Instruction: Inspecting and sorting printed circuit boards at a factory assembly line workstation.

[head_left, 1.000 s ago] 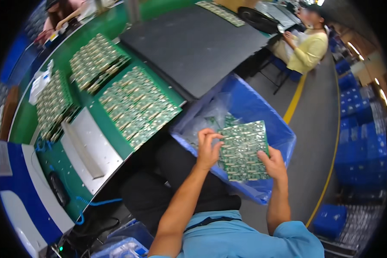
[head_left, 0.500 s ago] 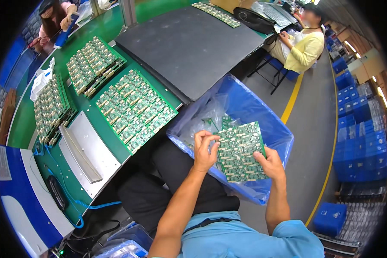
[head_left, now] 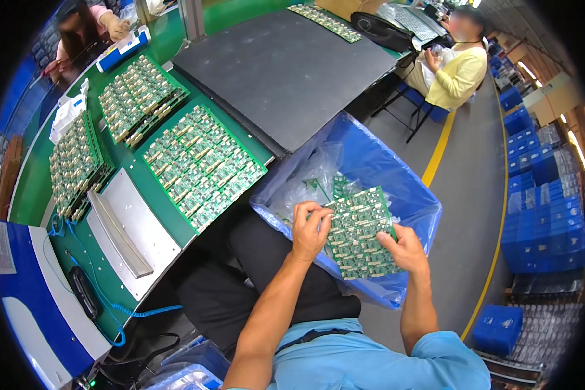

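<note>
A green circuit board panel (head_left: 361, 234), covered in rows of small parts, is held over an open blue bin (head_left: 413, 182). My right hand (head_left: 404, 248) grips its right edge, thumb on the face and the other fingers mostly hidden behind. At the panel's upper left edge, my left hand (head_left: 311, 231) is closed with curled fingers pinching the rim; whether a loose strip lies between those fingertips I cannot make out. Clear plastic and green board pieces (head_left: 339, 186) lie inside the bin beyond the panel.
Left, on a green bench, are a flat circuit panel (head_left: 205, 169), two panel stacks (head_left: 140, 97) (head_left: 78, 162) and a white machine plate (head_left: 133, 227). A black mat (head_left: 286, 78) covers the bench ahead. One co-worker (head_left: 458, 71) sits far right; another (head_left: 84, 39) handles a blue-white object far left.
The panel has tilted slightly, and my right hand has shifted a little down and left along its edge. The far-left co-worker's blue object has swung down toward the bench.
</note>
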Demonstrator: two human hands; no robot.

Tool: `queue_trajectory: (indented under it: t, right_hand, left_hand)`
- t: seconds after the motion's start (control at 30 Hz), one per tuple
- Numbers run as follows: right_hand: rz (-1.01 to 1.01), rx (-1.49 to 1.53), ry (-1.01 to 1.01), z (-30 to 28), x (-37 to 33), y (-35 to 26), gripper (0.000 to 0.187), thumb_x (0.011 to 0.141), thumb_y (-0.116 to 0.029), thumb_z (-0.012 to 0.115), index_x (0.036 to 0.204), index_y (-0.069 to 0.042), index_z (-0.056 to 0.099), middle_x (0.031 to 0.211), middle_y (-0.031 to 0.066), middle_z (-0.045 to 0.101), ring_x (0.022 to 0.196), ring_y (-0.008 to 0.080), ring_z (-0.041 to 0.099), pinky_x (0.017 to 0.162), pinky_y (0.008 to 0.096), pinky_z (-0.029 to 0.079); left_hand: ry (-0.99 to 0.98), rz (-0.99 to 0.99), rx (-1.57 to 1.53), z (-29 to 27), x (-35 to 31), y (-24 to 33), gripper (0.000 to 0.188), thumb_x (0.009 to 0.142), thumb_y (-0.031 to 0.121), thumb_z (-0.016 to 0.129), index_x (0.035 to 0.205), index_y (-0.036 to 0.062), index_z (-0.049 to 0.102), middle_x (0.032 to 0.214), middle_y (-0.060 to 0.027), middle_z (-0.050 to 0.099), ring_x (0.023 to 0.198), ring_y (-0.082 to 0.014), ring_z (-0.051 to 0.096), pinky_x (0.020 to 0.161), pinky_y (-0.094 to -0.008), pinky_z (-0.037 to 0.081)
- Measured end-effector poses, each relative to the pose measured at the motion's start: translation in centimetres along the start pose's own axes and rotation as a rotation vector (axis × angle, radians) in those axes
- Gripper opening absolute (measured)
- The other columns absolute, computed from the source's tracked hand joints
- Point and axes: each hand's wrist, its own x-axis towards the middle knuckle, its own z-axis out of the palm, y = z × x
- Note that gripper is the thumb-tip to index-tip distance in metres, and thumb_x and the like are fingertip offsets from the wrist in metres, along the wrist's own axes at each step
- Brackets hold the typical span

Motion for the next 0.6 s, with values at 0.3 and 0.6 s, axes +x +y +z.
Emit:
queue_trajectory:
  t: [0.3, 0.6]
  right_hand:
    - [0.033, -0.031, 0.033, -0.1, 0.0, 0.4, 0.030, 0.097, -0.024, 0.060, 0.108, 0.003, 0.066, 0.089, 0.0063, 0.071, 0.082, 0.0107, 0.061, 0.075, 0.0312, 0.051]
    - [0.074, 0.058, 0.037, -0.6, 0.1, 2.1, 0.030, 0.098, -0.024, 0.058, 0.109, 0.002, 0.066, 0.096, 0.0062, 0.071, 0.085, 0.0100, 0.061, 0.076, 0.0304, 0.051]
  left_hand:
    - [-0.018, 0.060, 0.019, 0.1, 0.1, 0.5, 0.024, 0.067, -0.001, 0.076, 0.087, 0.0075, 0.065, 0.092, -0.0100, 0.054, 0.090, -0.0287, 0.055, 0.079, -0.0380, 0.047]
    - [-0.013, 0.075, -0.007, 0.3, -0.3, 0.0, 0.027, 0.065, -0.001, 0.074, 0.084, 0.0074, 0.057, 0.094, -0.0106, 0.054, 0.093, -0.0315, 0.056, 0.080, -0.0413, 0.047]
